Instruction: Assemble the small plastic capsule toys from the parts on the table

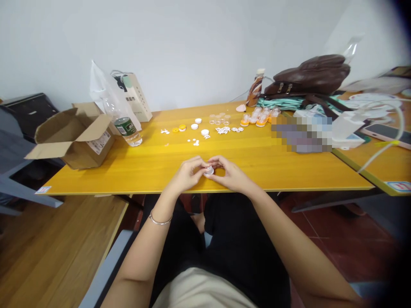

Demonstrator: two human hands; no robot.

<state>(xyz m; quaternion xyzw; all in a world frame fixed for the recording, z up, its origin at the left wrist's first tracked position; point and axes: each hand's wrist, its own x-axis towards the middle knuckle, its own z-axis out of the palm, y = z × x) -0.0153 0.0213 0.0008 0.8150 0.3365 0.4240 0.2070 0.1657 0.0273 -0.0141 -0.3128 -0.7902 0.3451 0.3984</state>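
Close to the table's front edge, my left hand and my right hand meet around a small round white piece. Fingers and thumbs of both hands are closed on it from either side. Something small and pale shows on its top, too small to make out. Beyond my hands lie tiny white discs, white round caps and a pile of small white pieces with dark marks. Two yellow rings or caps rest farther left.
Clear round cups and orange-based clear pieces stand at the back. An open cardboard box and water bottle are left. On the right are a drink bottle, brown bag, and a phone.
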